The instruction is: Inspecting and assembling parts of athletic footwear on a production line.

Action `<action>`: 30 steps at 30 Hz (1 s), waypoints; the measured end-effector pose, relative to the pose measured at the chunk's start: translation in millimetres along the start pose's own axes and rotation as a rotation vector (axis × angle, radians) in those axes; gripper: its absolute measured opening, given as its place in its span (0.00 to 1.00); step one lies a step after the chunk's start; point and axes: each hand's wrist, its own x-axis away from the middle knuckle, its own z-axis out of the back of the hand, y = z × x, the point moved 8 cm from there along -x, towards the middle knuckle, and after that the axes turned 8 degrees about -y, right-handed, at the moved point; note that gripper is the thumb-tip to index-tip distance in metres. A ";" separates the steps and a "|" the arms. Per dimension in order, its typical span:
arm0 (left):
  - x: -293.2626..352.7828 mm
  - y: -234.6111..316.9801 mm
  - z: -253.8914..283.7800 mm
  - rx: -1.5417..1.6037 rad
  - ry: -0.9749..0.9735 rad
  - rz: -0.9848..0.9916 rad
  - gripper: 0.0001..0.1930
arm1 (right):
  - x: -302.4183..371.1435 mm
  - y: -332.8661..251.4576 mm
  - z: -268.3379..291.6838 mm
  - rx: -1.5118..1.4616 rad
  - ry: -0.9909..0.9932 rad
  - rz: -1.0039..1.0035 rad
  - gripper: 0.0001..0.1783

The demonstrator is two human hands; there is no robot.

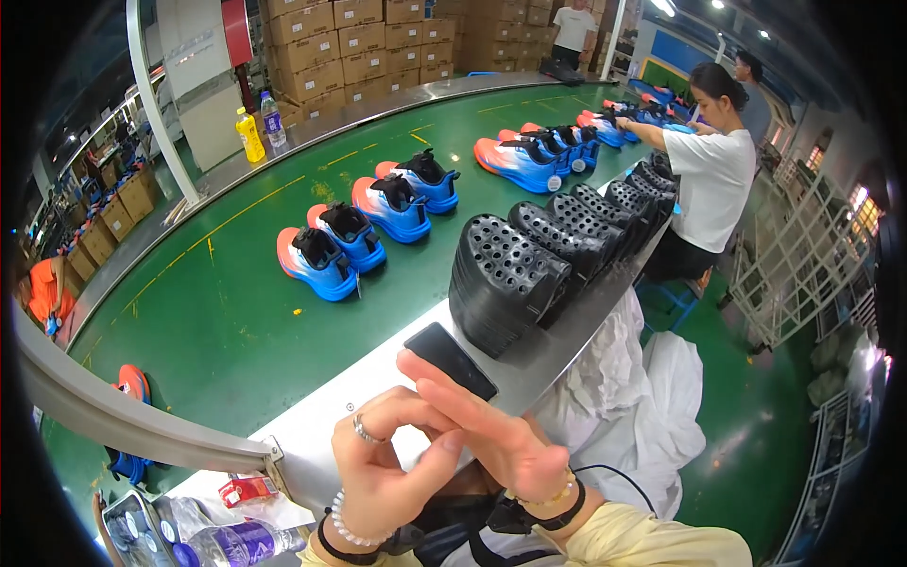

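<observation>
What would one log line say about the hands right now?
left hand: bare, touching right hand | right hand: bare, fingers over left | nearest: black phone on metal ledge | beside: stacked black insoles

The left hand (pixel 383 477) and right hand (pixel 501 439) touch each other low in the middle, above the belt's near rail (pixel 378 378). A phone (pixel 451 360) lies on the rail just beyond the fingertips. Behind it stands a row of perforated insoles (pixel 557 241), running back and right along the rail. Left of them, shoes (pixel 368 227) sit in pairs on the belt (pixel 217 321). A worker (pixel 709 180) stands right of the rail. Bottles (pixel 260 128) stand on the belt's far rim, boxes (pixel 359 42) behind them
</observation>
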 end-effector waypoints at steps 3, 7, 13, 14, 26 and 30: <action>-1.2 21.4 -5.7 -0.235 -0.028 -0.260 0.07 | 0.9 -0.6 3.7 0.012 -0.013 -0.014 0.69; 2.1 35.8 -10.9 -0.443 0.005 -0.444 0.09 | 2.5 0.9 3.3 0.022 -0.034 -0.018 0.68; 9.0 41.7 -11.7 -0.647 0.087 -0.551 0.12 | 2.8 -1.4 4.7 0.158 0.009 -0.038 0.65; 10.0 43.4 -13.9 -0.698 0.096 -0.565 0.13 | 2.8 -1.2 8.8 0.169 0.017 -0.040 0.65; 10.7 47.4 -16.6 -0.933 0.183 -0.517 0.10 | 2.2 -5.1 5.0 0.690 -0.065 0.134 0.60; 9.0 40.4 -10.1 -0.822 0.132 -0.605 0.13 | 1.2 -5.9 5.8 0.736 -0.037 0.186 0.55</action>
